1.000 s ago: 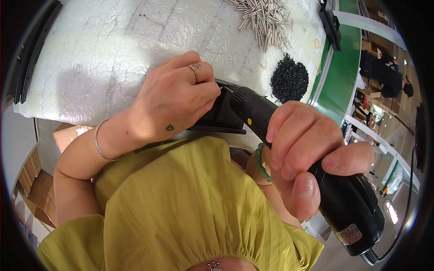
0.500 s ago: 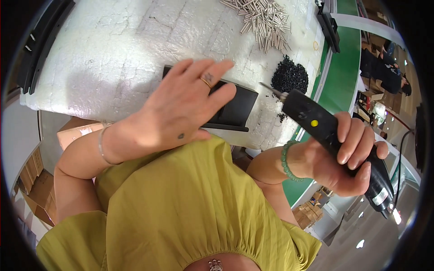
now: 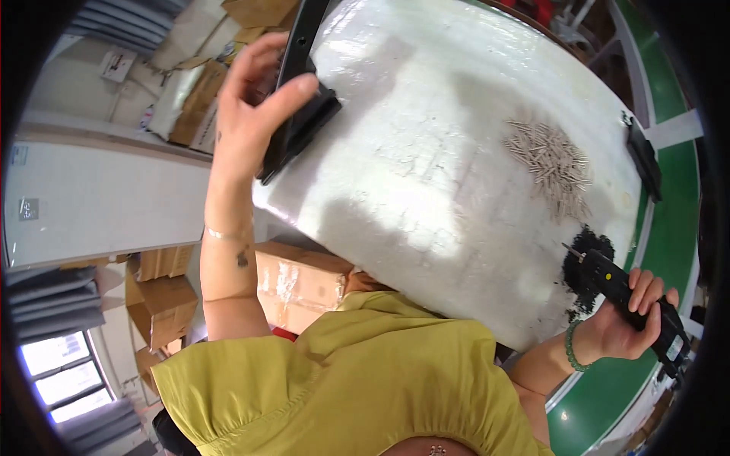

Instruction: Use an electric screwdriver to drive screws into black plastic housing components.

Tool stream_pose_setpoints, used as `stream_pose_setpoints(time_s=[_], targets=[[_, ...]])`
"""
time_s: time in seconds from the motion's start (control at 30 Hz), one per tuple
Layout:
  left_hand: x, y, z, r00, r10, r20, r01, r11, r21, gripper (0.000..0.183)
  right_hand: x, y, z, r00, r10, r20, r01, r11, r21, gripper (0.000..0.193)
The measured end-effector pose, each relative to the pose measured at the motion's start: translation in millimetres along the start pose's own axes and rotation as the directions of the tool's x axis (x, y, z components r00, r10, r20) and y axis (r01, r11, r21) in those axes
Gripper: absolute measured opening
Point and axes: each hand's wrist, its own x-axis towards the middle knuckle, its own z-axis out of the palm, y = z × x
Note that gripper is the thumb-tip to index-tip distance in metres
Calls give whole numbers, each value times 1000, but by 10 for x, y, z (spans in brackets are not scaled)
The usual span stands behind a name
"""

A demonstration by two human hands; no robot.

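Note:
At the table's left edge, my left hand curls around a long black part, with the thumb on the near side and the other fingers partly hidden behind. Another black piece lies against it, so I cannot tell where one ends. My right hand grips a black electric screwdriver with a yellow dot. Its bit points left, over a heap of small black pieces, probably screws. Farther off is a pile of slim silver pins.
A white wrapped sheet covers the table. Another black part rests at the right edge, beside a green surface. Cardboard boxes stand below the near left edge. A white panel is at the left.
My left hand has moved from the table's near middle to the left edge. The black part once under it is gone from there. The view has swung left; the screwdriver stays in my right hand.

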Motion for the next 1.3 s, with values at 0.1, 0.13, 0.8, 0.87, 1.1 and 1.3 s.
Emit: stream_pose_setpoints(time_s=[0.1,0.13,0.8,0.87,1.1,1.3], targets=[[219,-266,-459,952,305,-26,-160,569,806,49,-2,80,-32,999,34,-28,-33,999,41,25],[221,-373,-550,952,302,46,-198,495,846,49,0,112,-47,998,50,-29,-49,997,60,25],[-212,-687,-386,981,9,194,-184,361,914,94,-153,-72,-131,999,21,41,-23,999,46,33],[-194,-598,-241,975,-138,172,-26,704,710,93,-229,-79,204,998,-14,-56,10,996,-84,28],[195,179,1455,607,-154,780,82,988,131,97,-156,41,13,623,480,618,-697,698,161,29],[-418,847,4484,-178,567,804,-525,636,-565,92,-130,-87,-253,569,102,816,-528,806,268,30]])
